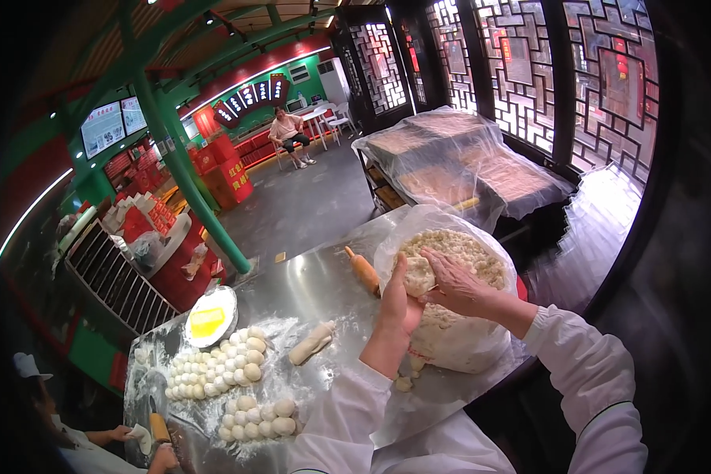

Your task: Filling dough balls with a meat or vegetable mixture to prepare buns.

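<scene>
Between both hands, over a large plastic bag [468, 349] of pale crumbly filling [450, 243], is a lump of the same crumbly stuff [418, 276]. My left hand [398, 296] cups it from the left and below, thumb up. My right hand [450, 283] presses on its right side with the fingers. A wooden rolling pin [364, 271] lies just left of the bag. Further left on the floured steel table [302, 272] rest a short dough log [311, 343] and two groups of dough balls [216, 367], [258, 419].
A dish with yellow contents [211, 317] stands at the table's far left. A co-worker's hands [165, 457] hold a dough wrapper and a rolling pin at lower left. Plastic-covered trays [444, 160] stand beyond the bag. A person [287, 133] sits in the background.
</scene>
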Motion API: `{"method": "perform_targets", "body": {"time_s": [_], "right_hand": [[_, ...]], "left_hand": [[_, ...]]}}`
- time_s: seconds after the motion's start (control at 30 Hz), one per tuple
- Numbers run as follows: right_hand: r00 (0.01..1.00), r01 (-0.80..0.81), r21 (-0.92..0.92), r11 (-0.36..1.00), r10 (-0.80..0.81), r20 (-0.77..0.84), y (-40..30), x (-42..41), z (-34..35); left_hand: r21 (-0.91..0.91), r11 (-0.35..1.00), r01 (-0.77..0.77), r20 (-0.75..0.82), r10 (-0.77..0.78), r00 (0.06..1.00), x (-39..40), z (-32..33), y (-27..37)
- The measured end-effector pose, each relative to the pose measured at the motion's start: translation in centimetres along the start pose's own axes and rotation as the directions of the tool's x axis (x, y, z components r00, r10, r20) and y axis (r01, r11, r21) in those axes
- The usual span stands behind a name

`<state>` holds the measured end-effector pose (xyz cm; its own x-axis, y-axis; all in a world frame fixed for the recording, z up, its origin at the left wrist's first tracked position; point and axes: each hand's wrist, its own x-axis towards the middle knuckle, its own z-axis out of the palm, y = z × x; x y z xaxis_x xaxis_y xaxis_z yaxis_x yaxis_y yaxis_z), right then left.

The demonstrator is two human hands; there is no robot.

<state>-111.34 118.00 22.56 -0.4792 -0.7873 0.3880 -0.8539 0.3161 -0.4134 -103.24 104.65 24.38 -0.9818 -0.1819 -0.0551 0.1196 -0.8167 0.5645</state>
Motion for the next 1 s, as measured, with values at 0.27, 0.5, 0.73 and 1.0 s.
{"method": "perform_targets", "body": {"time_s": [0.27,0.5,0.73,1.0], "right_hand": [[0.987,-0.158,0.334,0.929,0.160,0.024,-0.9,0.6,0.2],[0.990,-0.120,0.466,0.876,0.141,-0.010,-2.4,1.6,0.2],[0.991,-0.106,0.741,0.663,0.013,0.131,-3.0,-0.1,-0.8],[0.985,-0.072,0.488,0.870,0.140,-0.105,-5.5,1.1,0.1]], "left_hand": [[0.413,0.911,-0.014,0.029,0.002,1.000,1.5,-3.6,-0.8],[0.394,0.916,-0.082,0.111,0.041,0.993,0.0,-3.3,0.2],[0.407,0.906,-0.119,0.100,0.086,0.991,-0.3,-4.5,-1.7],[0.296,0.955,-0.015,0.222,-0.053,0.974,-4.3,-3.0,1.8]]}}
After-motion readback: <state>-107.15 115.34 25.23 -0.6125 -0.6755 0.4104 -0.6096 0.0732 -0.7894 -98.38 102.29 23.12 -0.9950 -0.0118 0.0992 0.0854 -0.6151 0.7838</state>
